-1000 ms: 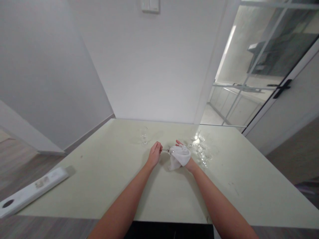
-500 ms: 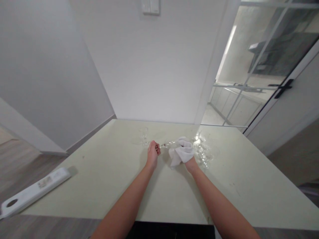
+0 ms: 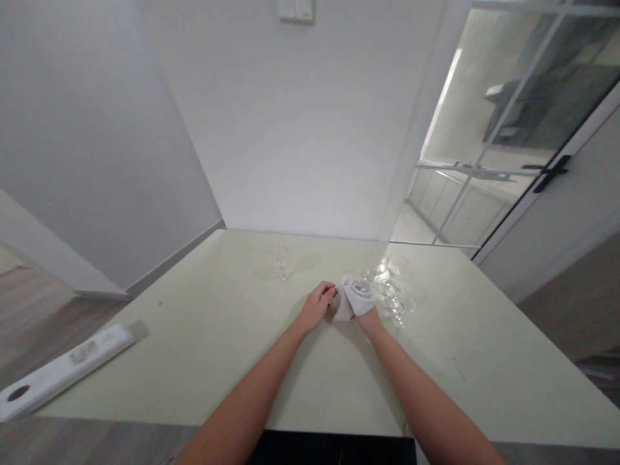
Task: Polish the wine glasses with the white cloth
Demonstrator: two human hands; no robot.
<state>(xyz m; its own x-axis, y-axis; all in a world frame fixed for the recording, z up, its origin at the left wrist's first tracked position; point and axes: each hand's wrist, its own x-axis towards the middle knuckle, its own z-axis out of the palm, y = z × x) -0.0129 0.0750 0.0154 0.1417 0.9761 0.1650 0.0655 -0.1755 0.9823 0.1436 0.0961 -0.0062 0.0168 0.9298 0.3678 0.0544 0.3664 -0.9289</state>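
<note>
My left hand and my right hand meet over the middle of a pale table. A white cloth is bunched in my right hand and wraps round the bowl of a clear stemmed glass, whose rim shows as a ring in the cloth. My left hand curls its fingers against the glass's lower end beside the cloth. The glass itself is mostly hidden.
One clear stemmed glass stands alone at the back left. Several more glasses cluster just right of my right hand. A long white flat object overhangs the table's left corner. A glazed door stands at the right.
The glass was held stretched out sideways between my hands; now my left hand has moved right, up against the cloth, and the cloth covers the bowl with its mouth towards me.
</note>
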